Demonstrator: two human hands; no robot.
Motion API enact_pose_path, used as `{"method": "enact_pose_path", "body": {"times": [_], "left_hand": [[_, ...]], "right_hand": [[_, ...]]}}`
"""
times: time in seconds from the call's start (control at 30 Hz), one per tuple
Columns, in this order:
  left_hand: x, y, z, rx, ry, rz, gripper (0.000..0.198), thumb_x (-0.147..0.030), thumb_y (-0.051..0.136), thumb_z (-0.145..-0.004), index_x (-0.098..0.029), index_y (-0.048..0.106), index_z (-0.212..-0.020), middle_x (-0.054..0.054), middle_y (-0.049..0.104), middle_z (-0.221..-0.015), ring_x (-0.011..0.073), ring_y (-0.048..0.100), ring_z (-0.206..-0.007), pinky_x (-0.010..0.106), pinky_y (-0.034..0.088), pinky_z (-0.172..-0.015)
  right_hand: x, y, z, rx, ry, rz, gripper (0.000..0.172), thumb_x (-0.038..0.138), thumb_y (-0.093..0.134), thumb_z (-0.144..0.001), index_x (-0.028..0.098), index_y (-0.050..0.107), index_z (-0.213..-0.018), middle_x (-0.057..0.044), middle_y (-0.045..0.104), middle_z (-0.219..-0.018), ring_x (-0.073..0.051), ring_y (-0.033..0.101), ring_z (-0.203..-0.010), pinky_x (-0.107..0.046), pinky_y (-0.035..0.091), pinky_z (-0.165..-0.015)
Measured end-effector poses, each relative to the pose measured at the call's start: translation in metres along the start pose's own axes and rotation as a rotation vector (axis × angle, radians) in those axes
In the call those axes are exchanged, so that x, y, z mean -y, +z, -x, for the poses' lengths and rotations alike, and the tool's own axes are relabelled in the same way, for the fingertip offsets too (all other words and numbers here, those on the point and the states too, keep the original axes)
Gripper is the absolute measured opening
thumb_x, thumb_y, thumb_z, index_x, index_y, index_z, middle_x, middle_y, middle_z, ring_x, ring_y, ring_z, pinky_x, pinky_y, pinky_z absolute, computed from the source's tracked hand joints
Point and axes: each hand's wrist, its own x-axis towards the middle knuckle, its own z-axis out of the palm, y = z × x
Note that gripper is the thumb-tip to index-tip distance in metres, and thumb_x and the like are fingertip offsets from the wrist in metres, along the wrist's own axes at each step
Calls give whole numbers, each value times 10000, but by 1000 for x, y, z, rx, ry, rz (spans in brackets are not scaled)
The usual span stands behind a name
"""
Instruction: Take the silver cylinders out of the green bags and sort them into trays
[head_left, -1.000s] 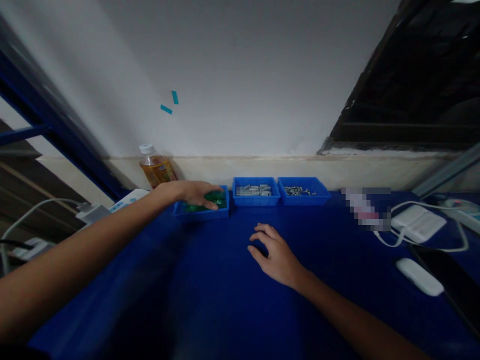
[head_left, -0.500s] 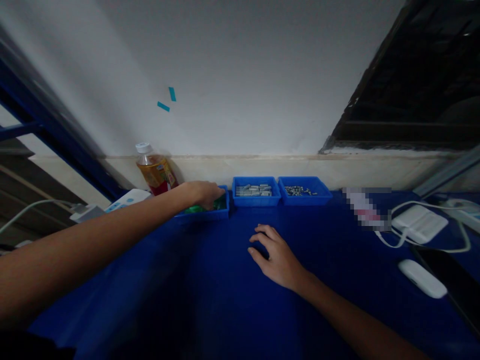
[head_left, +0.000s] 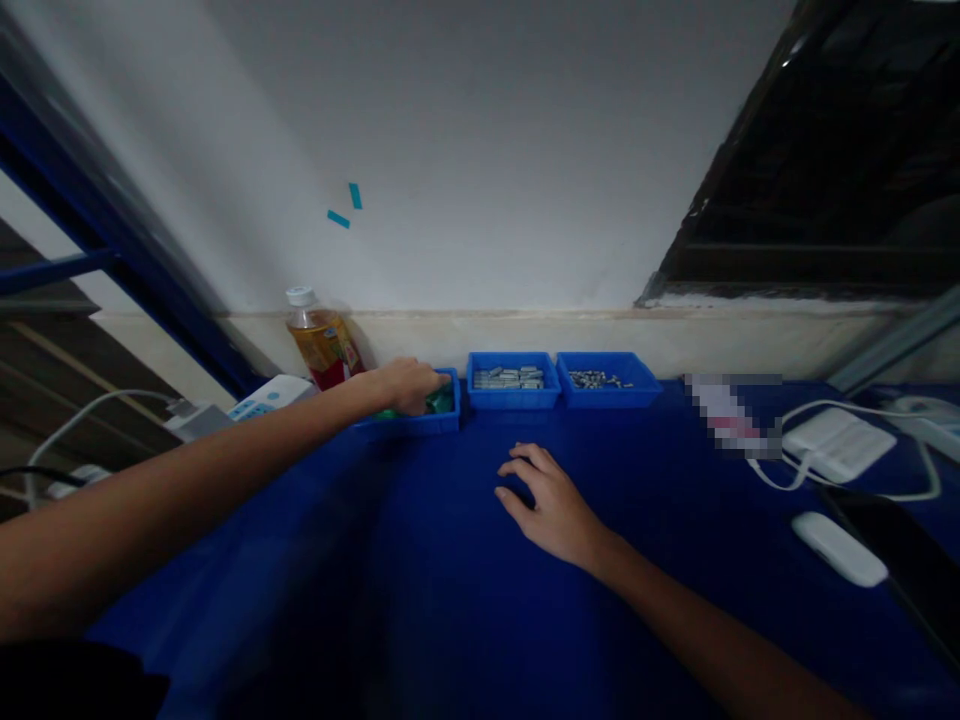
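Left hand [head_left: 409, 387] is in the blue bin [head_left: 429, 425] at 11 o'clock, among green pieces [head_left: 441, 402] (can't tell if it's gripping any). Sloppy pull-back could clip the bottle [head_left: 321, 348] at the bin's 10 o'clock. Right hand [head_left: 553, 512]: loosely spread, empty-looking.

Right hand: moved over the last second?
No, not visibly. The right hand stays in the same spot in front of the middle blue bin; the slight picture shift affects both alike, so it looks like camera motion.

There're 2 hands [head_left: 553, 512], 3 blue bins [head_left: 514, 399], 2 teal strips [head_left: 355, 196] & 1 btl [head_left: 322, 345] w/ 1 wht cap [head_left: 300, 296].
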Motion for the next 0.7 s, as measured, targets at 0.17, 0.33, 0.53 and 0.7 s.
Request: {"method": "enact_pose_path", "body": {"times": [0.17,0.33,0.53,0.7], "left_hand": [[-7,-14,-1,118,19,27,473,-186,624,-683,-211,594,-1154,149,685,-1019,306,643,-887,377,484,-736],[-11,-11,-7,90,-13,13,424,-134,637,-649,-188,660,-1068,186,679,-1010,350,632,-898,439,471,-755],[-4,0,-2,22,17,0,474,-160,581,-715,-241,594,-1181,148,681,-1014,314,634,-883,408,464,-757],[4,8,14,-126,43,55,438,-293,551,-765,-287,545,-1203,83,652,-1090,254,637,-908,324,460,-764]], "right_hand": [[2,-2,-1,18,12,8,149,223,585,-835,198,615,-978,-91,535,-1096,-227,500,-1110,-399,428,-968],[2,-2,-1,17,5,14,154,217,583,-834,199,612,-984,-89,532,-1100,-225,495,-1116,-393,426,-970],[1,-1,0,24,-6,20,158,223,580,-838,192,610,-989,-97,528,-1104,-229,495,-1118,-398,426,-972],[0,0,0,20,-13,25,163,230,579,-839,187,611,-992,-105,528,-1120,-238,490,-1129,-410,422,-978]]}}
